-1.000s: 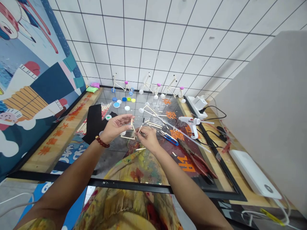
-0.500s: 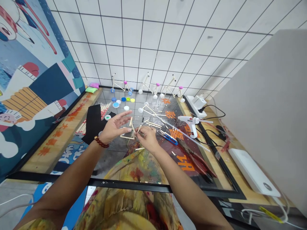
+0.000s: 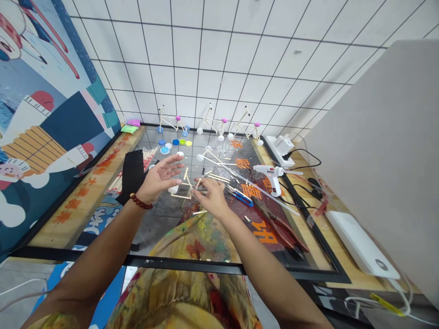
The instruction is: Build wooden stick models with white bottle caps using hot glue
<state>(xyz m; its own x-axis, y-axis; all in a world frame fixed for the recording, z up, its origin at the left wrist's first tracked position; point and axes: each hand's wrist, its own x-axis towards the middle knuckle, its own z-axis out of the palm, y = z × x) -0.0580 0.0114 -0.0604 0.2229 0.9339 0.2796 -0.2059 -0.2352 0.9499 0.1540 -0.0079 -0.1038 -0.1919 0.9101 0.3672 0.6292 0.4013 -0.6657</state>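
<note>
A small frame of thin wooden sticks (image 3: 184, 186) stands just above the glass tabletop (image 3: 164, 219) in front of me. My right hand (image 3: 212, 196) pinches one corner of it, fingers closed on a stick. My left hand (image 3: 159, 177) hovers beside the frame on the left, palm up and fingers spread, holding nothing. A red bead bracelet (image 3: 140, 202) circles my left wrist.
A white glue gun (image 3: 270, 172) lies right of centre, with blue-handled scissors (image 3: 243, 197) and red pliers (image 3: 284, 230) nearer me. Finished stick bicycles (image 3: 211, 124) line the tiled wall, coloured bottle caps (image 3: 174, 144) before them. A black sheet (image 3: 131, 173), loose sticks and a white power strip (image 3: 360, 246) lie about.
My left hand let go of the stick frame and opened, fingers spreading and drawing slightly left. My right hand kept its pinch on the frame.
</note>
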